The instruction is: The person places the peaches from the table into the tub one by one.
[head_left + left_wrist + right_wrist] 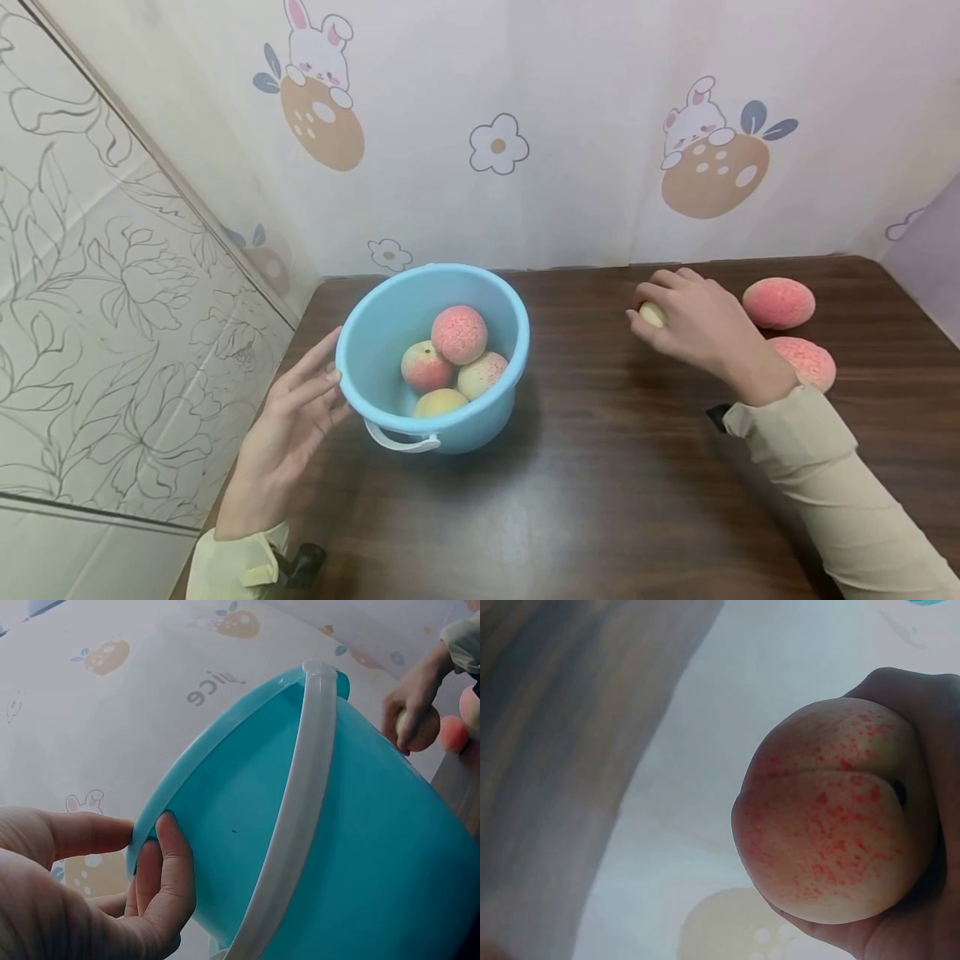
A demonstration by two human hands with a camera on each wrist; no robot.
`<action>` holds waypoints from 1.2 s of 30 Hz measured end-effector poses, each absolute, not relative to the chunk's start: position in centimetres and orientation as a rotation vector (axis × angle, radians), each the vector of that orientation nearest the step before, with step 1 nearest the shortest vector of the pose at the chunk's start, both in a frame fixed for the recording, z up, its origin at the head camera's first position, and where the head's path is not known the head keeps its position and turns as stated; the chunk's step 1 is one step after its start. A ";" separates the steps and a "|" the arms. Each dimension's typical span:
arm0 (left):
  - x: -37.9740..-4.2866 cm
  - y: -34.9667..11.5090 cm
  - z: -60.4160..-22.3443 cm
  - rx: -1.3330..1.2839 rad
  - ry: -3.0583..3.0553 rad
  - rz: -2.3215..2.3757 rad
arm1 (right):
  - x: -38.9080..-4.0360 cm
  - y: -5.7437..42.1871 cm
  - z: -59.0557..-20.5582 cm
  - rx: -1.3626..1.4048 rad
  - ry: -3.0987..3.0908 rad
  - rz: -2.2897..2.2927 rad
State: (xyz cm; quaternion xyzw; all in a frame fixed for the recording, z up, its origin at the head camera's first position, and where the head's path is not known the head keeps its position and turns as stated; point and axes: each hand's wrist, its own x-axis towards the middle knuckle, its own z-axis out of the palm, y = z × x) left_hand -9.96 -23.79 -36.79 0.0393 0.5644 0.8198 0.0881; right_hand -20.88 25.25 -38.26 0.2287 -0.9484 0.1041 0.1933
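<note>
On the left half of the table stands a light blue bucket (480,429) with a white handle (289,825) hanging down its side. My left hand (288,421) pinches the bucket's rim at its left edge. Several peaches lie inside, among them a pink one (459,335) on top and a yellowish one (439,403) nearest the front wall. To the right of the bucket, my right hand (697,321) holds another peach (825,817), pale with red speckles, above the table. In the head view the fingers cover most of that peach.
Two pink, fuzzy peaches, a far one (778,303) and a nearer one (806,362), sit on the right of the dark wooden table (570,508), just beyond my right wrist. A wall (577,192) with rabbit prints rises behind the table. Flower-patterned panels (112,275) flank the left side.
</note>
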 end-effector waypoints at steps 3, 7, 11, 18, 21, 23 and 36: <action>-10.0 -23.8 -36.8 0.114 1.674 2.444 | -20.8 24.4 -37.4 0.671 -2.643 0.300; -10.0 -23.8 -36.7 0.121 1.668 2.448 | -20.7 23.3 -36.3 0.713 -2.612 0.310; -10.0 -23.8 -36.7 0.125 1.654 2.455 | -20.7 22.3 -35.2 0.744 -2.600 0.327; -10.0 -23.7 -36.7 0.120 1.656 2.451 | -20.4 20.5 -33.4 0.841 -2.532 0.330; -10.0 -23.8 -36.8 0.123 1.662 2.449 | -20.4 19.6 -32.6 0.887 -2.489 0.320; -10.0 -23.8 -36.8 0.124 1.660 2.451 | -20.4 19.1 -32.1 0.912 -2.470 0.314; -10.1 -23.8 -36.8 0.111 1.669 2.446 | -20.4 16.3 -30.4 1.008 -2.436 0.314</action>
